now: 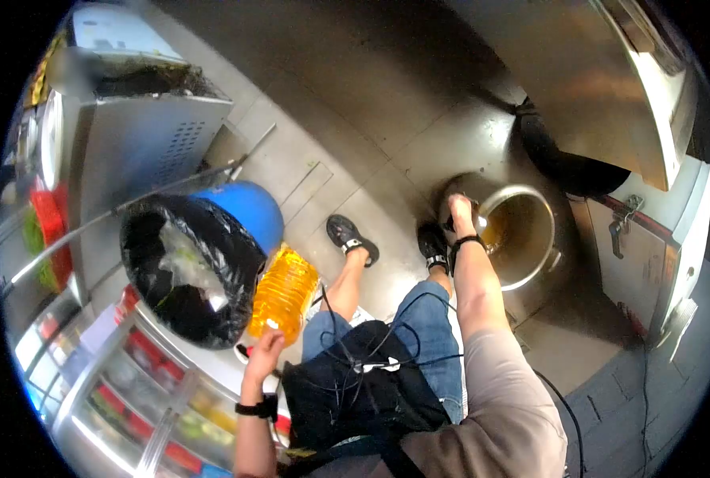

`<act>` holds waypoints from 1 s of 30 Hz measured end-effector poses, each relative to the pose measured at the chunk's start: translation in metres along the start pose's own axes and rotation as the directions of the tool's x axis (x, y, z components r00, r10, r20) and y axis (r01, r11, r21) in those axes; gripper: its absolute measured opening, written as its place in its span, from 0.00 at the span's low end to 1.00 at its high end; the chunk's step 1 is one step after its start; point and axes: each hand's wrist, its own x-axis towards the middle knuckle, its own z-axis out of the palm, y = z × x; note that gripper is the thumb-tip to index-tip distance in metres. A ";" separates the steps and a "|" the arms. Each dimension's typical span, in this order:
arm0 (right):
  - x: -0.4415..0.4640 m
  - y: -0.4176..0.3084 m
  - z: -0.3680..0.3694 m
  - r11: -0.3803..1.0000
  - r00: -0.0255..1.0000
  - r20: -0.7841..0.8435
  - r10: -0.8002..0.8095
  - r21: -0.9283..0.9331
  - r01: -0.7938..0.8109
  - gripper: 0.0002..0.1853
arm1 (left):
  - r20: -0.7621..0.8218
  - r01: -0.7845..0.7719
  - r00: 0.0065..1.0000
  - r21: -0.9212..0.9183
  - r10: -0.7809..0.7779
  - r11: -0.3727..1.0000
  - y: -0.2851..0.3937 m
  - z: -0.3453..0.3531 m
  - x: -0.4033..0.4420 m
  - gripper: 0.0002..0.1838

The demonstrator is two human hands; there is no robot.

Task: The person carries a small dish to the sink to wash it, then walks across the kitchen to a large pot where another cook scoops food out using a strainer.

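Beige sleeve (490, 410) nearest, I want a steady grip: left fingers (273, 339) clamped on the yellow bottle (285, 291); right fingers (461, 213) beside the pot (522, 189), closure unclear.

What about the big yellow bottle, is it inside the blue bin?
No, the left hand holds the yellow bottle outside the blue bin, beside its black bag.

Dim floor; glare at right; soft blur; curved, blackened edges.
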 end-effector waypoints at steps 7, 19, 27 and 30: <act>0.116 -0.175 -0.006 0.606 0.972 0.145 0.186 0.761 -0.230 0.09 | 0.009 0.113 0.993 -0.302 -0.116 0.947 -0.045 0.021 -0.005 0.14; 0.155 -0.437 0.057 0.990 0.843 0.536 -0.050 -0.088 0.114 0.19 | -0.035 0.170 0.978 -0.434 -0.205 0.885 -0.088 0.042 -0.030 0.13; -0.159 -0.641 0.058 0.737 0.156 0.812 -0.562 0.406 0.541 0.20 | -0.131 0.068 0.984 -0.367 -0.124 0.928 -0.027 0.046 -0.072 0.15; -0.228 -0.611 0.064 0.408 -0.081 0.601 -0.795 0.629 0.662 0.14 | -0.214 0.001 0.972 -0.407 -0.096 0.913 -0.024 0.055 -0.112 0.15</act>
